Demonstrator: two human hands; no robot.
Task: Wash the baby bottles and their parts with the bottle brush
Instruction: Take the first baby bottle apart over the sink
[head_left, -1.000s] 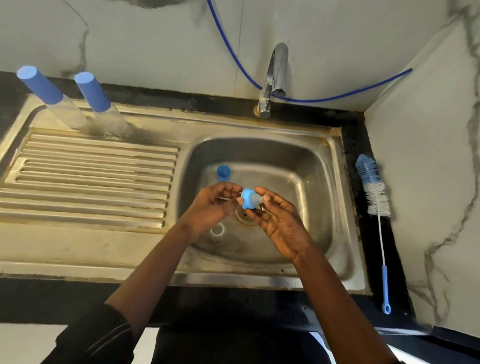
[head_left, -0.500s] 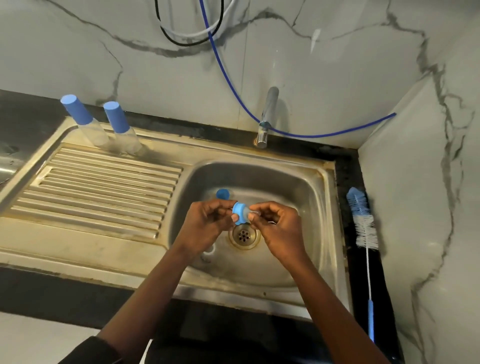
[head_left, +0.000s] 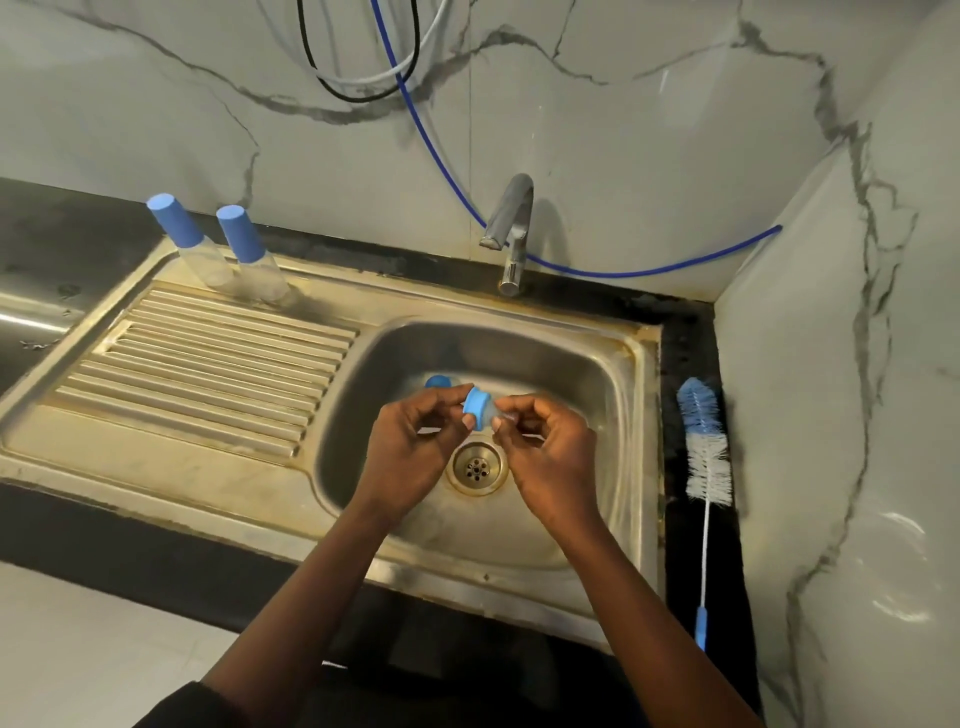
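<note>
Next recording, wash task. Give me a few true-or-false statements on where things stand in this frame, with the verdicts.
1. The left hand and the right hand both pinch the collar-and-teat piece over the sink. True.
2. The bottle brush is in the right hand. False: it lies on the dark counter to the right of the sink, untouched.
3. Two capped bottles stand at the back of the drainboard. True.
4. Water is running from the tap. False: no stream shows under the spout.
5. The sink holds nothing else blue. False: a blue cap sits behind the left hand.
</note>
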